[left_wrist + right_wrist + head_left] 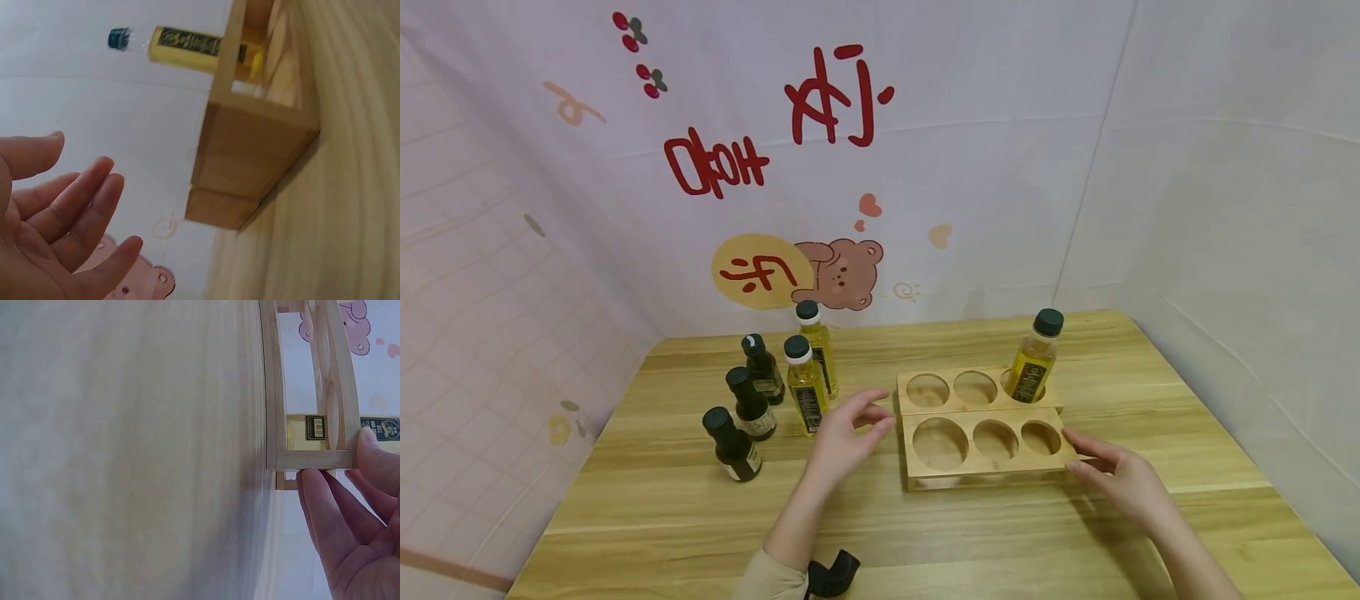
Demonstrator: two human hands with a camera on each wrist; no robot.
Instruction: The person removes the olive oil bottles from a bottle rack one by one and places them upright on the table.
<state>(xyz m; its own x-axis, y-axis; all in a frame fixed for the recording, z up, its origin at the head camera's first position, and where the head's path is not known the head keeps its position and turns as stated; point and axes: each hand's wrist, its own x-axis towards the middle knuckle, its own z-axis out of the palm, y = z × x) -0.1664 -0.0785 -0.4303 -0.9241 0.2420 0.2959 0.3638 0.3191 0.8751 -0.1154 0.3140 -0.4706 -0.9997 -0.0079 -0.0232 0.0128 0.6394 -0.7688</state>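
A two-tier wooden bottle rack (1000, 460) with round holes stands on the table. One bottle of yellow oil (1032, 367) sits in the back row's rightmost hole, leaning slightly right in the head view. My right hand (1122, 483) grips the rack's right end; in the right wrist view the thumb (378, 459) lies at its upper edge and the fingers (328, 519) against its end face. Just off the rack's left end, my left hand (847, 433) holds nothing, its fingers apart and loosely bent. Behind that hand stands a dark-capped oil bottle (807, 392), partly covered by it.
Another oil bottle (822, 358) stands farther back. To the left, dark bottles line up: one in front (735, 450), a middle bottle (752, 408) and a rear bottle (764, 373). A black object (833, 575) lies beside the left sleeve. A printed cloth (985, 167) hangs behind the table.
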